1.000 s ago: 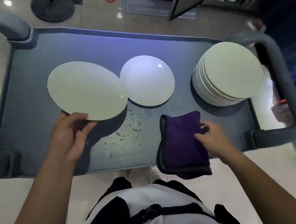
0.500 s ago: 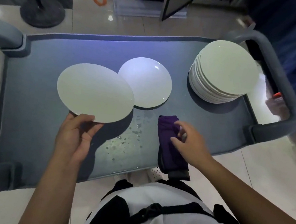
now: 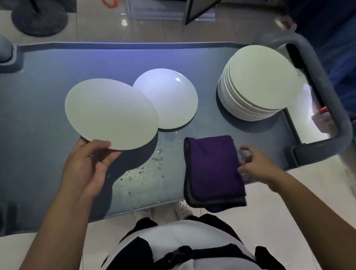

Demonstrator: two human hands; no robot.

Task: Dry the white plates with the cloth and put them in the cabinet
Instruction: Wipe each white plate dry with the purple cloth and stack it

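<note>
Fingers (image 3: 103, 159) pinch raised plate (image 3: 110, 114) by its rim | right hand (image 3: 256, 165) blurred, grip on cloth (image 3: 213, 169) unclear | risk: plate slipping from edge-only hold

Held plate (image 3: 110, 113) left of cloth (image 3: 212, 173); single plate (image 3: 172, 102) behind; stack (image 3: 258, 84) far right on cart (image 3: 28, 115).

One view only, a wide-angle camera worn on the person's head, looking forward and steeply down; the wearer's own chest fills the bottom edge, both forearms reach up into frame from below, and the grey cart (image 3: 26, 128) spreads across the middle, near enough that the left hand (image 3: 87, 163) and right hand (image 3: 256, 165) show large. The far edge of the cart bows with the lens; beyond it, at the top, the shiny tiled floor (image 3: 155, 27) runs away from the camera; no second view shares the scene.
</note>
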